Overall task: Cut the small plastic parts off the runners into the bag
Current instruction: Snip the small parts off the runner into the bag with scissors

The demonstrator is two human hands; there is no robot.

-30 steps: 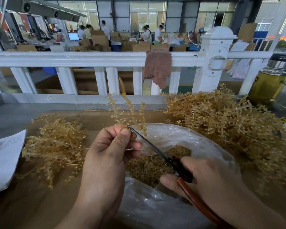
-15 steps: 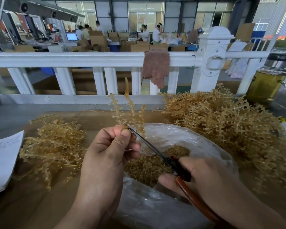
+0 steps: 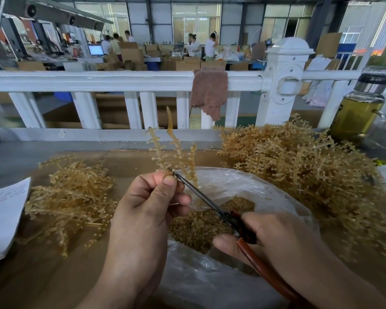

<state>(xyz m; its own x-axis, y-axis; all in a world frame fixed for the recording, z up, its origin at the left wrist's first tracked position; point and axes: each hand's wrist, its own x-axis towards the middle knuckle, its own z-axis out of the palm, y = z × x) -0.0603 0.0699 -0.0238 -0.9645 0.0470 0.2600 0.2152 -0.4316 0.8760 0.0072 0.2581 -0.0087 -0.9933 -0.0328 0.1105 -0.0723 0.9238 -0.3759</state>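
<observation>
A: left hand (image 3: 143,210)?
B: Fingers (image 3: 168,181) pinched narrow, thumb against forefinger, on the base of an amber translucent plastic runner (image 3: 175,143). The runner stands upright just above the fingertips, three branches studded with small parts.
A: right hand (image 3: 276,239)?
B: Fingers curled round the reddish-brown handles of the black-bladed scissors (image 3: 210,201). The blades run up and left from those fingers, and the tip touches the runner stem just beside the left thumb tip. The blades read as one thin line. Can't tell if there is any gap.
A: bag?
B: Clear plastic bag (image 3: 254,188), mouth open, lying below and between the two sets of fingers. A heap of cut amber parts (image 3: 198,226) sits inside, under the blades, between the left knuckles and the right fingertips.
A: stock?
B: Large tangled pile of amber runners (image 3: 299,170) to the right of the right-hand fingers, reaching the bag's far edge. A smaller, flatter pile of amber runners (image 3: 69,197) lies left of the left-hand fingers, apart from the bag.
A: surroundings?
B: All on a brown table (image 3: 31,275). White paper sheet (image 3: 2,215) well left of the left fingers, cut off by the frame edge. Beyond the fingertips a white railing (image 3: 120,80) with a brown cloth (image 3: 210,92) draped over it. Glass bottle of yellow liquid (image 3: 357,112) with a steel lid, well right of the right fingers, behind the large pile.
</observation>
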